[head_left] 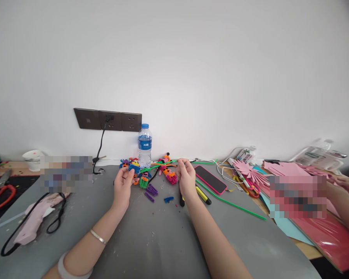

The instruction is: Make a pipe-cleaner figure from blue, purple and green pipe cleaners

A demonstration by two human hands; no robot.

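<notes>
My left hand is closed in a pinch on a small blue fuzzy pipe-cleaner piece. From there a green pipe cleaner stretches across to my right hand, whose fingertips pinch its far end. Behind and between both hands lie several colourful pipe-cleaner figures, among them a pink and orange one. Purple pipe-cleaner pieces and a short blue piece rest on the grey mat. Beneath my right wrist, partly hidden, lies a yellow and black cutter.
A water bottle stands against the wall. To the left lie a pink glue gun and orange-handled scissors. At right are a phone, another green pipe cleaner, pink folded paper and another person's hands.
</notes>
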